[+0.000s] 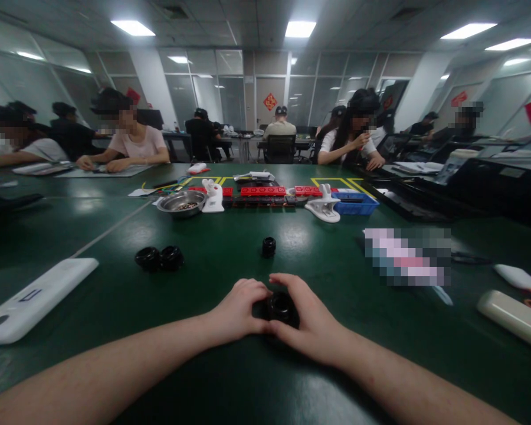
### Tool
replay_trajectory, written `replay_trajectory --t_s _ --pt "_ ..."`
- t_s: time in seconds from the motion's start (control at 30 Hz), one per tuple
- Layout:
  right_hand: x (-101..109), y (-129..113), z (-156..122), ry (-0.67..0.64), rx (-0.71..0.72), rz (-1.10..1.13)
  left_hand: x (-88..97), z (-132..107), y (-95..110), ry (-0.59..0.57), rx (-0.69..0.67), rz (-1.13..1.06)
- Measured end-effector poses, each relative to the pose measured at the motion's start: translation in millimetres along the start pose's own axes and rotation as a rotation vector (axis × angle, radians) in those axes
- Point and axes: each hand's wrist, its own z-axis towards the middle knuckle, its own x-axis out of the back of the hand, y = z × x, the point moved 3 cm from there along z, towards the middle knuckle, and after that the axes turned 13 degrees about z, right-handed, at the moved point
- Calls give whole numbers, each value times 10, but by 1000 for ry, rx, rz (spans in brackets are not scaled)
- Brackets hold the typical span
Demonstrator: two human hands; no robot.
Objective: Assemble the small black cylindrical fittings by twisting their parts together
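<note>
A small black round part [280, 307] sits on the green table [221, 366] close in front of me, held between both hands. My left hand [238, 308] is curled against its left side. My right hand [307, 316] wraps its right side, fingers bent over the top. A smaller black cylinder [269, 246] stands alone just beyond the hands. Two black ring-shaped parts [159, 258] lie side by side to the left.
A white flat device [30, 300] lies at the left, a beige bar [511, 316] at the right. Further back stand a metal bowl [181, 203], white clips [323, 208], red and black trays [263, 195] and a blue bin [356, 203]. People sit around the far tables.
</note>
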Motion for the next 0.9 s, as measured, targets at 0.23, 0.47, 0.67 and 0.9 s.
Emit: replay_trajectory --t_s 0.23,0.47,0.67,0.9 --pt "9 32 13 54 -18 -19 27 -4 26 -15 9 -4" --pt "21 -7 6 39 22 -14 17 -4 16 5 3 2" --pt "28 10 15 97 15 -13 12 -2 19 16 8 12" --pt "41 -30 -7 58 71 20 25 -10 19 -2 17 -3"
